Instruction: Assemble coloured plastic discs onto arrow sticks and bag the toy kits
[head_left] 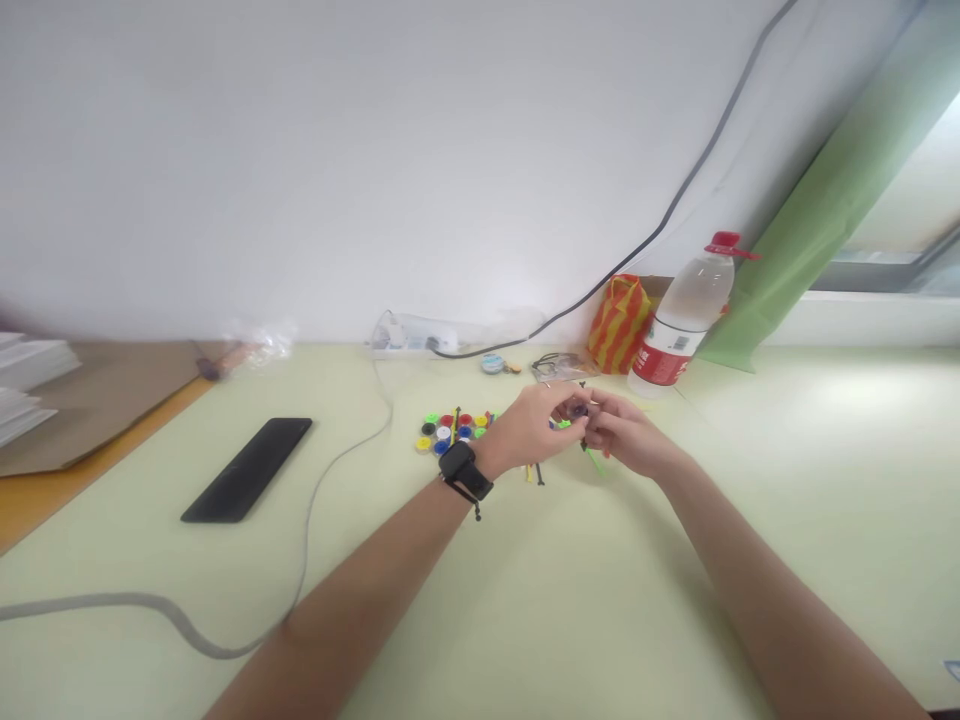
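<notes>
Both hands meet above the pale green table (480,600). My left hand (536,425), with a black watch on its wrist, pinches a small dark round piece (577,410) from the left. Closed fingers of my right hand (626,430) touch the same piece from the right, and a thin black part sticks out above and below it. Under and left of my left hand lie several small coloured discs (444,433), in red, yellow, blue, green, white and black. Small yellow and black sticks (535,474) lie just below my left hand.
A black phone (247,470) lies at the left, beside a grey cable (309,510). Toward the wall are a power strip (416,335), a round tin (493,364), a red-and-yellow bag (620,325) and a large bottle (682,320). Cardboard with papers (97,400) is far left.
</notes>
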